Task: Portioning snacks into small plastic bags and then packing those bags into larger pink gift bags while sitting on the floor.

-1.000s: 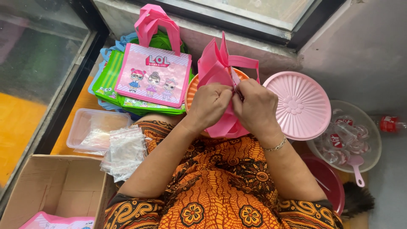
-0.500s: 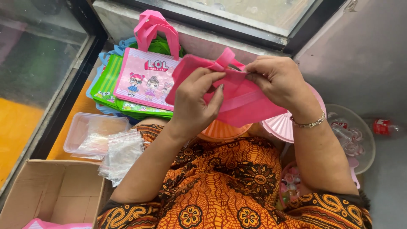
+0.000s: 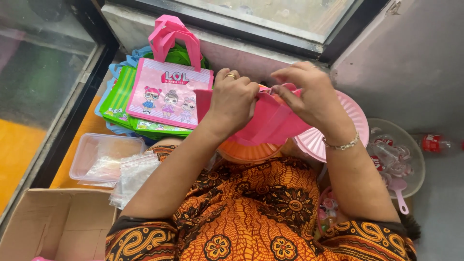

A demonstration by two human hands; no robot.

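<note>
Since half a second ago, both hands have drawn closer together and the pink fabric bag (image 3: 270, 121) between them has bunched into a smaller, more folded shape. The left hand (image 3: 232, 99) is closed on the bag's left edge, fingers curled together over the fabric. The right hand (image 3: 309, 94) pinches the bag's top edge, thumb and fingertips pressed together on the cloth.

Landmark: the pink fabric bag, held above the lap. Directly beneath it lies an orange ribbed lid (image 3: 246, 151). Just right of it and partly behind the right wrist sits a pink ribbed lid (image 3: 355, 116). Left of the bag stands a stack of printed tote bags (image 3: 166, 99), the front one pink with cartoon dolls, green and blue ones behind it. Below and left of the bag, a clear plastic container (image 3: 94, 157) rests on the orange floor, with loose clear plastic pouches (image 3: 133, 176) beside it. Further down-left is an open cardboard box (image 3: 53, 227). Well right of the bag, a clear bowl (image 3: 415, 154) holds small pink and clear items.

Behind the bag runs a grey sill under a dark-framed window (image 3: 290, 17); a grey wall (image 3: 415, 63) closes the right side.
</note>
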